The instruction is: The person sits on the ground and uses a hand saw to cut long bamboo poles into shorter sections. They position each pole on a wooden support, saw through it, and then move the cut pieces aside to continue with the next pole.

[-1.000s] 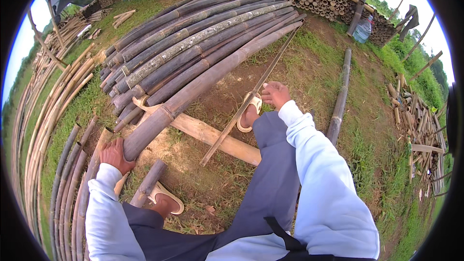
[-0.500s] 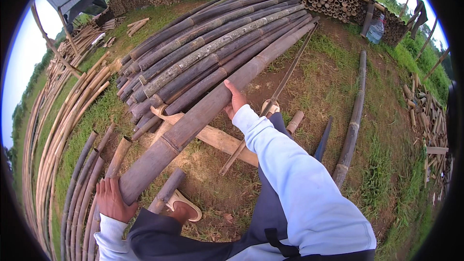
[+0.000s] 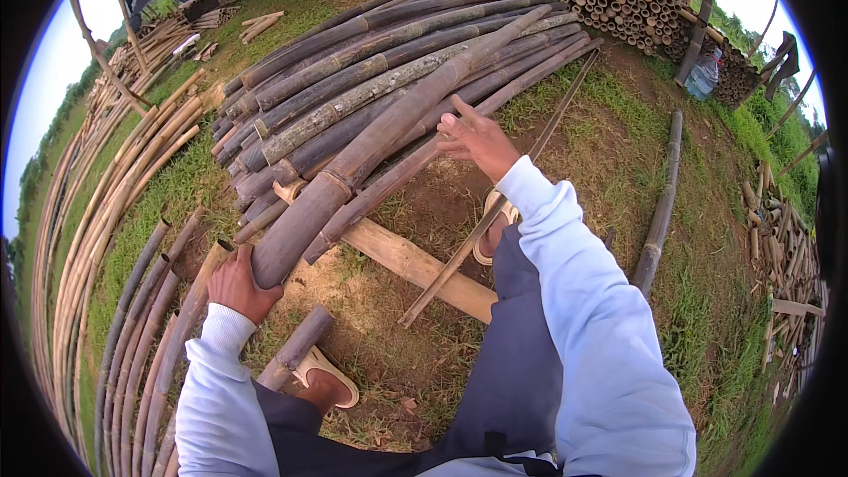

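Gripping the butt end of a thick grey bamboo pole [image 3: 371, 146], the left hand [image 3: 237, 285] curls closed under it at 8 o'clock while the right hand [image 3: 481, 141] hovers open-fingered beside its middle; it looks heavy, stiff and rough, best carried near both ends off the bamboo pile [image 3: 353, 62].

The left hand [image 3: 237, 284] sits in the lower left of the frame, fingers curled and pressed round the butt end of what it grips, knuckles up, wrist bent slightly back. Its forearm, in a pale blue sleeve, rises from the bottom edge at the left. The right hand [image 3: 477, 140] is out ahead, just above the centre of the frame, palm down, fingers spread and loose, closed on nothing. The right arm stretches long from the lower right corner up to the middle, elbow nearly straight, sleeve bunched at the cuff. The two hands are well apart.
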The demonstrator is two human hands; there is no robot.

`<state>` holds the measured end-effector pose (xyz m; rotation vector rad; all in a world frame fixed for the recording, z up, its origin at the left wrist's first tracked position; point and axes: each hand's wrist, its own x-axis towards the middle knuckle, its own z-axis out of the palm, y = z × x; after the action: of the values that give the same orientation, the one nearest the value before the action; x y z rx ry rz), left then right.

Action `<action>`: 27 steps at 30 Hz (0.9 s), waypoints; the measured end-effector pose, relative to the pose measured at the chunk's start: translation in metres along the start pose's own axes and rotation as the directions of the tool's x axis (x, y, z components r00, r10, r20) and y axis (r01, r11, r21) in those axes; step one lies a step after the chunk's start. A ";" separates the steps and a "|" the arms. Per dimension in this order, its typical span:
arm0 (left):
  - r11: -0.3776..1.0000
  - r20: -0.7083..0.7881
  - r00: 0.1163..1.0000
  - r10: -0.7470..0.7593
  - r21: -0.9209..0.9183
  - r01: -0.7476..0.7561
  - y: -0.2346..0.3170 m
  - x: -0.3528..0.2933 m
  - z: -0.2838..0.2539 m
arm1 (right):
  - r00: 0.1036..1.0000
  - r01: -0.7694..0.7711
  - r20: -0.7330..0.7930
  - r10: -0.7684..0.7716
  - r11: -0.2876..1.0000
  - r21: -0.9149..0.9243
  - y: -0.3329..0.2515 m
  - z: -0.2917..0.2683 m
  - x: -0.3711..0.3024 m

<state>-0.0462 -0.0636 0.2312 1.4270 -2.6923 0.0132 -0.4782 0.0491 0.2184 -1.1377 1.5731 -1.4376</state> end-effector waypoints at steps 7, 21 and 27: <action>0.998 -0.672 0.739 -0.044 -0.004 0.056 0.062 0.212 -0.011 | 0.977 0.048 -0.211 -0.030 0.996 0.079 -0.009 -0.060 -0.188; 0.972 0.081 0.997 -0.004 -0.232 0.023 -0.089 -0.025 -0.012 | 0.869 0.161 -0.490 -0.068 0.975 0.151 -0.018 -0.058 -0.254; 0.754 0.093 0.928 -0.362 -0.556 0.350 -0.148 -0.232 0.024 | 0.967 0.137 -0.232 -0.105 0.983 0.125 -0.016 0.015 -0.221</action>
<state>0.2038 0.0437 0.1813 1.6615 -2.0727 -0.7303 -0.3829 0.2491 0.2195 -1.0333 1.5461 -1.7823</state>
